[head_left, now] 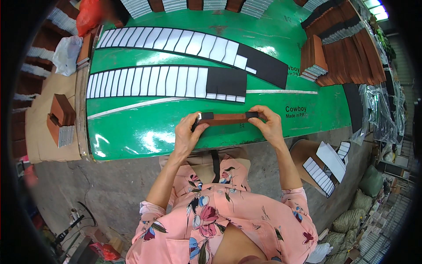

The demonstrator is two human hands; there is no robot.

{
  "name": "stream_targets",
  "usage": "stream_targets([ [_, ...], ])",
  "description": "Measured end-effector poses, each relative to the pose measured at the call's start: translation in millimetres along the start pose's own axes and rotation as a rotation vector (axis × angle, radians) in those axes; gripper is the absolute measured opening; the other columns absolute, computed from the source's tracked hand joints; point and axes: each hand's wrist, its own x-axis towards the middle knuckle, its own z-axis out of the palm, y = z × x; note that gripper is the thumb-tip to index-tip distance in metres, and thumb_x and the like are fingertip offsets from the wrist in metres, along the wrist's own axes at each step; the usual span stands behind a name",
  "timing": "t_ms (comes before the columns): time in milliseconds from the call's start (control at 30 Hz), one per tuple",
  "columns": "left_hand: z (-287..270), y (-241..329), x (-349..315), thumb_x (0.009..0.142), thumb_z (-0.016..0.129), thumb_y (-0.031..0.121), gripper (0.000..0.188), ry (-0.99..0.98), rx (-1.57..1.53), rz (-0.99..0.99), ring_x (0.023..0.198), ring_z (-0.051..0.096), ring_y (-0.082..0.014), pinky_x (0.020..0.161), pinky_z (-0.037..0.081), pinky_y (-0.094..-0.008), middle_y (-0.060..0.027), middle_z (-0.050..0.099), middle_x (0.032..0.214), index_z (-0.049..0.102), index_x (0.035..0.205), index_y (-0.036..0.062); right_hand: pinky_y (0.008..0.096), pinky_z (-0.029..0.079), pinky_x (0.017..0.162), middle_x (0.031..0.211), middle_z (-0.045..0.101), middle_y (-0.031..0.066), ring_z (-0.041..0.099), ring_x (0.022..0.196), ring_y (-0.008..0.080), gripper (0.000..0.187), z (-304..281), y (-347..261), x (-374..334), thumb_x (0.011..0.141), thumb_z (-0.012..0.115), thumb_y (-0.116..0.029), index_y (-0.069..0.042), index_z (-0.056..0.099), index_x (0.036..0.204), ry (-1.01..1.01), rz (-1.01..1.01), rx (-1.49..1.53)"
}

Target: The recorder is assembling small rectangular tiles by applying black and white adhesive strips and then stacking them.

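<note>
Held level above the near edge of the green tabletop is a narrow brown piece, seen edge-on. A small black pad sits at its left end and another black pad at its right end. My left hand pinches the left end between thumb and fingers. The right end is pinched the same way by my right hand. Just beyond lie two black sheets, the nearer sheet and the farther sheet, with white backing bared in rows. The underside of the brown piece is hidden.
Brown panels stand stacked at the right of the table. Several brown pieces rest on cardboard at the left, below a white plastic bag. Right of my right arm, white-and-black sheet scraps lie on a brown surface.
</note>
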Motion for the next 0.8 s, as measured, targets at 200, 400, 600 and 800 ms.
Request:
stream_targets([
  [200,3,29,-5,0.084,0.068,0.021,0.036,-0.121,-0.736,-0.445,0.086,0.057,-0.0075,0.075,0.046,-0.0218,-0.003,0.064,0.099,0.059,0.111,-0.0006,0.0258,0.049,0.079,0.112,0.058,0.0091,0.058,0.095,0.0132,0.05,4,-7,-6,0.083,0.061,-0.002,-0.002,0.041,0.128,0.196,0.089,0.702],
  [400,26,42,-4,0.085,0.067,0.024,0.043,-0.055,-1.025,-0.557,0.095,0.059,-0.0116,0.081,0.048,-0.0256,-0.0053,0.063,0.106,0.053,0.119,0.0016,0.0289,0.046,0.087,0.123,0.049,0.0102,0.054,0.106,0.0169,0.049,31,-18,-23,0.089,0.054,-0.007,0.0,0.032,0.133,0.149,0.125,0.907],
  [600,41,58,-16,0.091,0.057,0.025,0.036,-0.31,-1.05,-0.733,0.098,0.058,-0.0133,0.084,0.048,-0.0289,-0.0057,0.059,0.112,0.051,0.12,0.003,0.029,0.041,0.092,0.124,0.05,0.0115,0.051,0.11,0.0165,0.048,28,-42,-33,0.091,0.052,-0.007,0.001,0.031,0.133,0.131,0.031,0.508],
  [800,42,58,-25,0.096,0.047,0.019,0.026,-0.666,-0.805,-0.732,0.094,0.058,-0.0123,0.081,0.048,-0.0248,-0.007,0.06,0.105,0.054,0.114,0.0015,0.0349,0.05,0.056,0.07,0.062,0.0197,0.064,0.06,0.028,0.048,-18,-50,-24,0.085,0.056,-0.015,0.004,0.044,0.127,0.259,-0.068,-0.445],
])
